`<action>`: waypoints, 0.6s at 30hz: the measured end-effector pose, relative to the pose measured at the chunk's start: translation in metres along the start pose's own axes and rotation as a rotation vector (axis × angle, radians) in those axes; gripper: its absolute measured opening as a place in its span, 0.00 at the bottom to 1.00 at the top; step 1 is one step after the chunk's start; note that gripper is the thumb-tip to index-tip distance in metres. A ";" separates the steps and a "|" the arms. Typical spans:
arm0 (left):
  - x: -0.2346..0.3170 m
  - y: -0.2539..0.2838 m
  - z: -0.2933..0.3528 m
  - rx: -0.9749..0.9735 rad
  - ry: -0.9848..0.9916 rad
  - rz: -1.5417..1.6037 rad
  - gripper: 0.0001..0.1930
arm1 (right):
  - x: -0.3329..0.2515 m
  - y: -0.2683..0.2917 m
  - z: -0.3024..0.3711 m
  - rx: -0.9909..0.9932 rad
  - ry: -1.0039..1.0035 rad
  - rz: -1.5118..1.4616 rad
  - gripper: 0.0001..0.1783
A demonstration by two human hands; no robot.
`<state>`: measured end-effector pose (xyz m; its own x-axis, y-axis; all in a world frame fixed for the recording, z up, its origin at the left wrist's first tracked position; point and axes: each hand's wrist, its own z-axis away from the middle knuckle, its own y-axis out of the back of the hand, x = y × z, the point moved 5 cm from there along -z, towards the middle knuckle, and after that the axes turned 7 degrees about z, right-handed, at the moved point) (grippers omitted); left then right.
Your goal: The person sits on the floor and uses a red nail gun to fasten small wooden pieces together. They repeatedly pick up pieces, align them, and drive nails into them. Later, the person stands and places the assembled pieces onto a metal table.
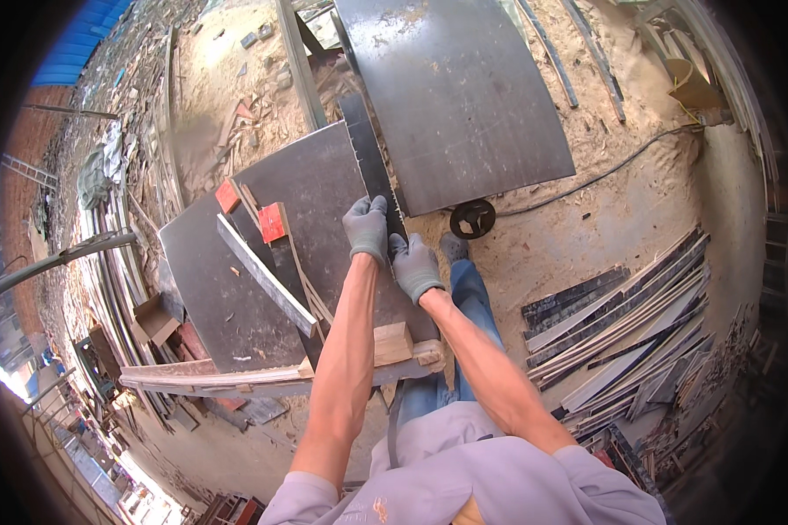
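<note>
A long dark strip of board with a ragged, pale-splintered edge runs away from me between two dark panels. My left hand, in a grey glove, is closed at the near part of this strip, fingers curled. Just nearer and to the right, my right hand, also gloved, is closed at the strip's near end. The fingers partly hide where they grip. Under and left of my hands lies the dark work panel. The larger dark panel is beyond them on the right.
On the work panel lie red-ended wood pieces and a pale-edged batten. A timber beam lies along its near side. A black round object is beside a cable. Cut strips are piled right, on sawdust-covered ground.
</note>
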<state>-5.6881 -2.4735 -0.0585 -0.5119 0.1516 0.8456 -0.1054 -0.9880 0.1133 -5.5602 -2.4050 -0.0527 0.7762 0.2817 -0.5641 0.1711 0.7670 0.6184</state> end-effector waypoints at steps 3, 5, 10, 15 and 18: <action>0.004 -0.003 0.002 0.014 0.003 0.011 0.10 | 0.002 -0.002 -0.003 0.011 -0.003 0.014 0.31; 0.001 -0.003 0.002 0.006 0.018 0.077 0.10 | 0.002 -0.002 -0.002 0.008 0.006 0.006 0.31; -0.002 -0.002 -0.004 0.009 0.029 0.029 0.10 | 0.002 -0.003 -0.004 0.012 0.003 0.004 0.31; -0.004 -0.001 -0.007 0.008 0.043 0.016 0.09 | 0.002 -0.004 -0.007 0.007 0.003 0.016 0.31; -0.002 -0.004 -0.008 0.004 0.050 0.054 0.09 | 0.001 -0.004 -0.009 0.015 -0.001 0.017 0.32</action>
<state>-5.6933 -2.4700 -0.0647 -0.5590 0.0997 0.8231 -0.0732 -0.9948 0.0708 -5.5652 -2.4030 -0.0609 0.7795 0.2938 -0.5533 0.1672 0.7536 0.6358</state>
